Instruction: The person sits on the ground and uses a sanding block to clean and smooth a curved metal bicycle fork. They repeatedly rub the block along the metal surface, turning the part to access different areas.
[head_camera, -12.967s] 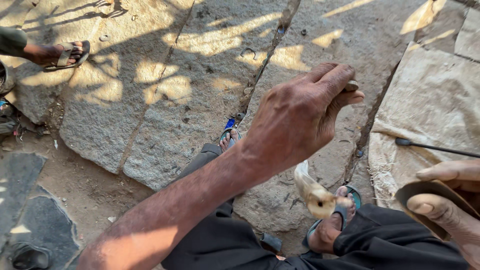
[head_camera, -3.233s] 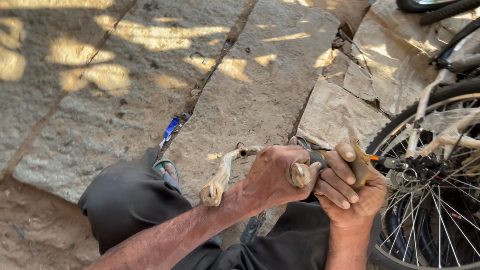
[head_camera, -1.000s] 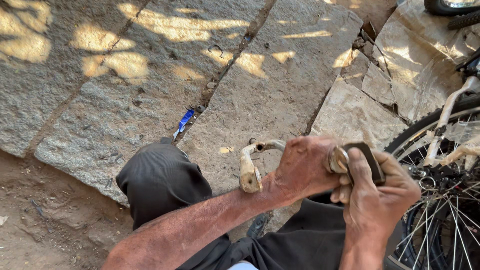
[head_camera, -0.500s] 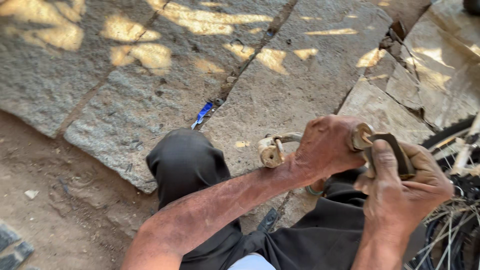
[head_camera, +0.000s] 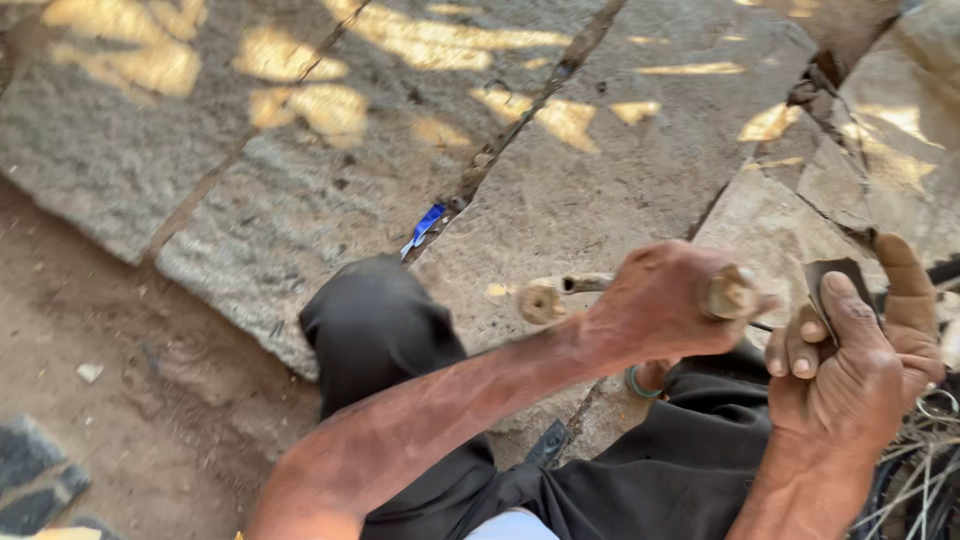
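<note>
1. The left hand (head_camera: 665, 305) is closed in a fist around a pale, worn, wood-coloured tool with a curved metal shaft and round ends (head_camera: 545, 298); one round end sticks out to the left of the fist and another blunt end (head_camera: 730, 292) shows at its right side
2. The right hand (head_camera: 850, 355) sits just right of the left hand, fingers curled and thumb raised, pinching a small flat dark grey patch of rubber-like material (head_camera: 835, 280) between the thumb and the fingers
3. The tool's right end is just beside the dark patch; whether they touch cannot be told
4. Both hands hang above the person's lap, over black trousers (head_camera: 400, 340), with one knee bent up at centre left
5. Under and beyond the hands lie large grey stone slabs (head_camera: 300, 180) with cracks between them and patches of sunlight
6. A small blue scrap (head_camera: 425, 225) lies in a crack just beyond the knee
7. Bare brown dirt ground (head_camera: 120, 380) fills the near left
8. At the near right edge, thin metal wheel spokes (head_camera: 920, 470) show behind the right hand, partly cut off
</note>
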